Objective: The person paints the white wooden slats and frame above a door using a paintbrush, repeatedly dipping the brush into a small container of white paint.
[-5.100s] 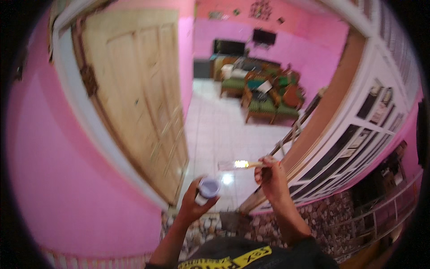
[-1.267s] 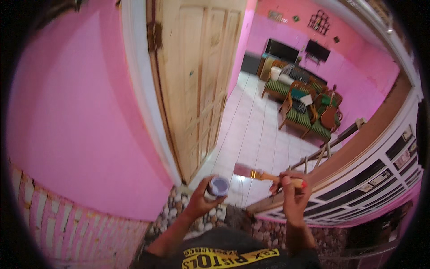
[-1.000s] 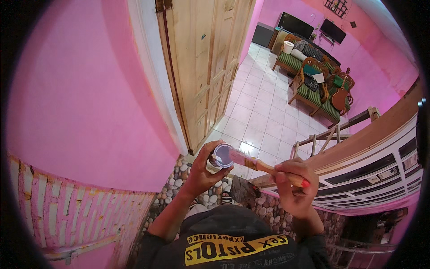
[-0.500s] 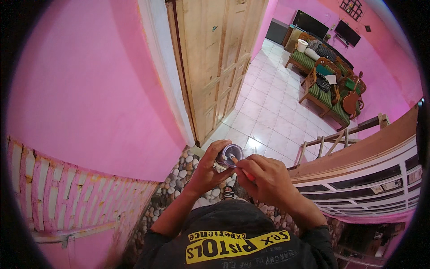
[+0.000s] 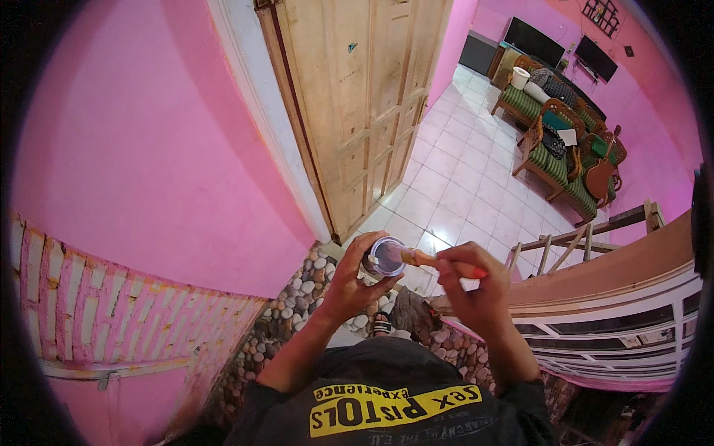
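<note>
Pink wall (image 5: 149, 171); L hand (image 5: 348, 291) has 1 cup (image 5: 381, 262) (R hand (image 5: 480, 288) 1 brush (image 5: 422, 259)).

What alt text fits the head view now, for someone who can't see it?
The right hand holds a paintbrush at the mouth of a small cup gripped by the left hand. Beyond are an open wooden door, white floor tiles, green-striped chairs and a guitar.

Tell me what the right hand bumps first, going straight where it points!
Probably the cup in the left hand: the brush in the right hand points into it, though depth is unclear.
</note>
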Motion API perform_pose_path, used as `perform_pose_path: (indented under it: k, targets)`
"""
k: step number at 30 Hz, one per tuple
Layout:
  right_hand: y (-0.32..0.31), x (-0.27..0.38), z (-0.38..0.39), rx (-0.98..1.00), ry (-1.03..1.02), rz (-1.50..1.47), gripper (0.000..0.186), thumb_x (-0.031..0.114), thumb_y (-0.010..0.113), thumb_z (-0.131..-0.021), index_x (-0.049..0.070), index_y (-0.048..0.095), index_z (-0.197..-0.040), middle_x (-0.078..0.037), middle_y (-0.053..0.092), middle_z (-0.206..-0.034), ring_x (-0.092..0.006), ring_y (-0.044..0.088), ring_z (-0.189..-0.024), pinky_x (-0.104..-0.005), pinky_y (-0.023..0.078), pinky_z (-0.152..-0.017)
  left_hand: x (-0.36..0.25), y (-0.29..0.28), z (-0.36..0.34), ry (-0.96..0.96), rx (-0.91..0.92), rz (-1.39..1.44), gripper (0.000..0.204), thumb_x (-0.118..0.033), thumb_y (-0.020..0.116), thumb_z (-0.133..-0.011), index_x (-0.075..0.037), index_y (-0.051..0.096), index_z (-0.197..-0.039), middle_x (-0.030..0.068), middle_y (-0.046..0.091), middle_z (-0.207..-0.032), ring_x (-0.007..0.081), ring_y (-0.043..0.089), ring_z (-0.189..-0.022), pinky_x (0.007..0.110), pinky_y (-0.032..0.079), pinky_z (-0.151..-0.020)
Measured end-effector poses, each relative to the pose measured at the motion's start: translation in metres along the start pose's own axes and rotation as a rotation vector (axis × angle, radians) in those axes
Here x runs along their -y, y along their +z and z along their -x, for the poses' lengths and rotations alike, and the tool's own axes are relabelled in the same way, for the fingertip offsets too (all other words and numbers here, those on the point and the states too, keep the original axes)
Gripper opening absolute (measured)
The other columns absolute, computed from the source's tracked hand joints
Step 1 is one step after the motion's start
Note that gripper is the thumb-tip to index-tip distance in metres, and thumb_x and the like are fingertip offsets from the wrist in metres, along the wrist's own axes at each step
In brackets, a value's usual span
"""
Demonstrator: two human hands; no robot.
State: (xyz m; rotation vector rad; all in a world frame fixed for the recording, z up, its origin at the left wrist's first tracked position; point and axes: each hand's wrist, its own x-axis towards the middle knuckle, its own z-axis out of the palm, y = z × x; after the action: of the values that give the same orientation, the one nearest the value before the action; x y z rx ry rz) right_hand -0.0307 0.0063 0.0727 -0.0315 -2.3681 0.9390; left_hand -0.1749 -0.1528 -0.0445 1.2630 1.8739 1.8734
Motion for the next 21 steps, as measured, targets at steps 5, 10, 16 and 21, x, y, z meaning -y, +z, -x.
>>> perform_pose_path:
  k: [5,10,16,21]
  targets:
    - [0.011,-0.017,-0.003,-0.227,0.433,-0.534,0.016,0.011,0.061,-0.102,-0.005,0.062,-0.106,-0.010,0.069,-0.085,-0.0128,0.066,-0.067,-0.0285,0.053,-0.059,0.008,-0.006,-0.010,-0.041,0.035,0.036,0.071,-0.001,0.084,-0.081,-0.005,0.047,-0.142,0.0101,0.054,-0.137,0.0211,0.054,-0.129,0.036,0.045,-0.111]
    - [0.019,-0.019,-0.022,-0.412,0.607,-0.671,0.017,0.013,0.058,-0.103,-0.003,0.062,-0.107,-0.011,0.068,-0.081,-0.0159,0.064,-0.062,-0.0311,0.054,-0.056,0.013,-0.033,-0.034,-0.012,0.056,0.095,0.071,-0.003,0.084,-0.081,-0.005,0.046,-0.142,0.0094,0.055,-0.134,0.0199,0.055,-0.127,0.036,0.047,-0.108]
    - [0.042,-0.024,-0.049,-0.574,0.642,-0.817,0.018,0.014,0.060,-0.102,-0.003,0.062,-0.106,-0.012,0.069,-0.080,-0.0200,0.066,-0.061,-0.0335,0.055,-0.056,0.052,-0.063,-0.052,0.067,0.059,0.131,0.071,-0.010,0.088,-0.078,-0.002,0.051,-0.138,0.0113,0.060,-0.122,0.0202,0.062,-0.111,0.032,0.052,-0.091]
    - [0.003,0.039,-0.110,-0.709,0.347,-0.755,0.018,0.016,0.061,-0.101,-0.001,0.061,-0.106,-0.013,0.068,-0.079,-0.0214,0.065,-0.060,-0.0345,0.055,-0.054,0.059,-0.103,-0.063,-0.047,0.140,0.223,0.070,-0.006,0.087,-0.080,0.000,0.048,-0.138,0.0090,0.062,-0.117,0.0165,0.065,-0.106,0.029,0.056,-0.085]
